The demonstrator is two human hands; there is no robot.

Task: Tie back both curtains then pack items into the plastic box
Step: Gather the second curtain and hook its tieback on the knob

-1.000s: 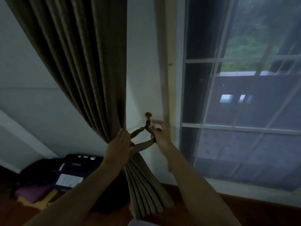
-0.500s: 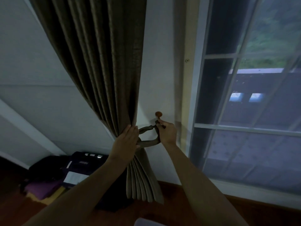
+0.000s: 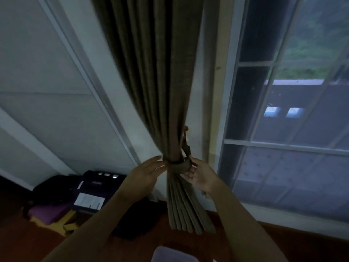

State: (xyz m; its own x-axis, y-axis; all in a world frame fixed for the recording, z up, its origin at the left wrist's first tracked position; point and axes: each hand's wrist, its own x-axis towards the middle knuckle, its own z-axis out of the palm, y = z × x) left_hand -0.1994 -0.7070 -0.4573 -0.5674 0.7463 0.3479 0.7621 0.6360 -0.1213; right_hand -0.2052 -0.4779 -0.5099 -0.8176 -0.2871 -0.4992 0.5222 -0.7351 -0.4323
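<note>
**Curtain cinched, both hands at the tieback**

The curtain (image 3: 160,91) hangs at centre frame, gathered by the tieback (image 3: 179,166). Its strap rises to a hook (image 3: 186,128) half hidden behind the folds. The left hand (image 3: 149,172) lies flat-fingered against the bundle's left side, holding nothing. The right hand (image 3: 199,175) has thumb and fingertips at the tieback's right end; blur hides whether they pinch it. The window (image 3: 283,148) fills the right. Dark bags (image 3: 56,188) and a paper (image 3: 88,200) sit lower left, and a pale object (image 3: 170,255) is at the bottom edge.
</note>
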